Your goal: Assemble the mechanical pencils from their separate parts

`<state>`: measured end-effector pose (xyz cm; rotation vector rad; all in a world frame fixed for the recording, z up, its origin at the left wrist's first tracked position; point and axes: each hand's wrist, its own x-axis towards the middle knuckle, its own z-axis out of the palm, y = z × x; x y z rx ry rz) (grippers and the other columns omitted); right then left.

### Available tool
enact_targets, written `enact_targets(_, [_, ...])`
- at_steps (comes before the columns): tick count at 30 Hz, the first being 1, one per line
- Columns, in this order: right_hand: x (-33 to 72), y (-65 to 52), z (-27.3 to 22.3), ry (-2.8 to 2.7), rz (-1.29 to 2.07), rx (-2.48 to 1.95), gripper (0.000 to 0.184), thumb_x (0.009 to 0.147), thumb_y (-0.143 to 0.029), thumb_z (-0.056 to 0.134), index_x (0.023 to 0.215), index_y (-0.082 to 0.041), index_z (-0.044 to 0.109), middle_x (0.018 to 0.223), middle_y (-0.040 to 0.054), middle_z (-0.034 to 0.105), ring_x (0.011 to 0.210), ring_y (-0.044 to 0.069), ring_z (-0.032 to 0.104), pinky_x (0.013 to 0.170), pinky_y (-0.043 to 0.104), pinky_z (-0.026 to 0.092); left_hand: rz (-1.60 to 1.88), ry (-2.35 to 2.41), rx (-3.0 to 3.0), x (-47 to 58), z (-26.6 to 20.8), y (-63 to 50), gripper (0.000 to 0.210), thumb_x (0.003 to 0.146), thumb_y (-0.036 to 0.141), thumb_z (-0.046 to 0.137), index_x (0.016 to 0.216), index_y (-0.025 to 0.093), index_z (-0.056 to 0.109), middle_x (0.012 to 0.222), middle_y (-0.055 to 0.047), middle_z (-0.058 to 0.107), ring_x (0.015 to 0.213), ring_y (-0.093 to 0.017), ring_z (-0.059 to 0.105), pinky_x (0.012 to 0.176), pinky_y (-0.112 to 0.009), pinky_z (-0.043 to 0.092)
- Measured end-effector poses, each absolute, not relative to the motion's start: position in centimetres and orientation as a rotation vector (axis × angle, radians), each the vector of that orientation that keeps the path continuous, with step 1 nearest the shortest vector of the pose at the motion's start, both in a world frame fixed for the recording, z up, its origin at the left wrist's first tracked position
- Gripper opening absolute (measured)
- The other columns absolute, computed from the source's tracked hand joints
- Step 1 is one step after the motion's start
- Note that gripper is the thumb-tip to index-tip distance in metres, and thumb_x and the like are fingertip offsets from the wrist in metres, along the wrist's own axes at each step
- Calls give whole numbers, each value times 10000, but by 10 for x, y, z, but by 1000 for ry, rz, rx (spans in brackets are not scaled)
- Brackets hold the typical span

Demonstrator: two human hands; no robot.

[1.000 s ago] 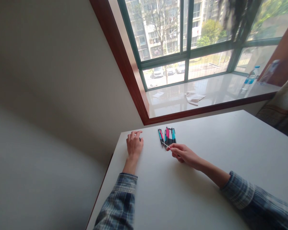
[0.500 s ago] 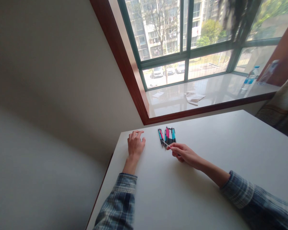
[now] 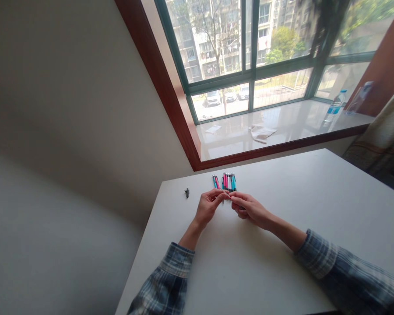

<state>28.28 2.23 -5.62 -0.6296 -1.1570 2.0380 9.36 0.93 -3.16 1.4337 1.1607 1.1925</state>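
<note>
My right hand (image 3: 251, 210) has its fingers closed around a thin white rod (image 3: 226, 193) that looks like a pen refill; some red shows at its lower end. My left hand (image 3: 208, 208) meets it from the left, thumb and forefinger pinched at the rod. Just beyond both hands lie several pens (image 3: 229, 180) side by side in turquoise, pink and white, with dark grips partly hidden by my fingers. A smaller group of pens (image 3: 216, 181) sits to their left. Farther left on the table is a small black pen part (image 3: 187, 192).
The white table (image 3: 249, 271) ends at a wall on the left and below a window sill at the back. On the sill are a cloth (image 3: 262, 133), a flat white piece (image 3: 213, 129) and a plastic bottle (image 3: 335, 106). A curtain (image 3: 377, 135) hangs at the right.
My left hand has moved right from the table's left side to the rod in my right hand. The small black part it covered is now visible. The view has shifted slightly.
</note>
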Motion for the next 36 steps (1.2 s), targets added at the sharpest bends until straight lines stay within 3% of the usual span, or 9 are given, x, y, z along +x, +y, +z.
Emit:
enact_targets(5, [282,19,-52,-1057,2145,-651,357,901,-481,690,1076,-171,659,655,-66,409,517,52,186,510,221,105,1305,1151,1282,85,-31,13,310,845,447,791,846,137,771,813,-46,699,645,-102,498,668,-253,433])
enact_targets(13, [282,22,-53,-950,2090,-734,247,796,-288,653,964,-119,721,680,-12,492,559,82,323,507,223,220,1577,928,1010,59,-8,19,192,921,363,680,879,191,607,870,-13,616,843,-147,620,809,-276,493])
enact_targets(19, [287,24,-50,-846,2154,-627,312,871,-339,731,1148,-194,717,799,8,546,618,89,413,540,201,300,1425,1069,1049,77,-17,13,161,906,340,657,910,192,593,649,61,440,590,-95,428,626,-229,393])
enact_targets(24, [288,21,-47,-914,2182,-516,276,920,-399,745,1102,-195,705,769,-3,548,574,65,359,528,196,266,1107,1111,1350,101,-19,2,368,860,438,759,1104,170,698,632,56,478,591,-100,412,589,-237,339])
enact_targets(27, [287,20,-47,-978,2178,-484,279,933,-416,742,1070,-177,700,732,-14,529,562,61,322,522,195,250,1072,1083,1421,104,-20,0,381,853,487,770,1027,150,736,686,15,575,624,-104,449,601,-242,352])
enact_targets(30, [286,20,-47,-989,2168,-490,299,922,-435,753,1061,-177,693,726,-18,542,541,52,299,499,191,233,1087,1099,1410,102,-22,1,388,842,512,779,982,152,746,629,35,534,572,-88,391,554,-231,308])
enact_targets(32, [287,21,-46,-966,2128,-541,307,903,-443,770,1043,-181,693,745,-3,579,548,58,348,490,188,263,1116,1141,1385,101,-23,2,396,822,523,795,953,152,751,623,35,542,544,-80,366,529,-229,289])
enact_targets(36, [291,28,-46,-800,2003,-745,296,815,-394,832,982,-191,696,842,46,673,684,123,561,594,229,464,1196,1287,1356,98,-23,2,417,765,530,835,922,150,772,752,-22,675,554,-79,419,523,-230,321])
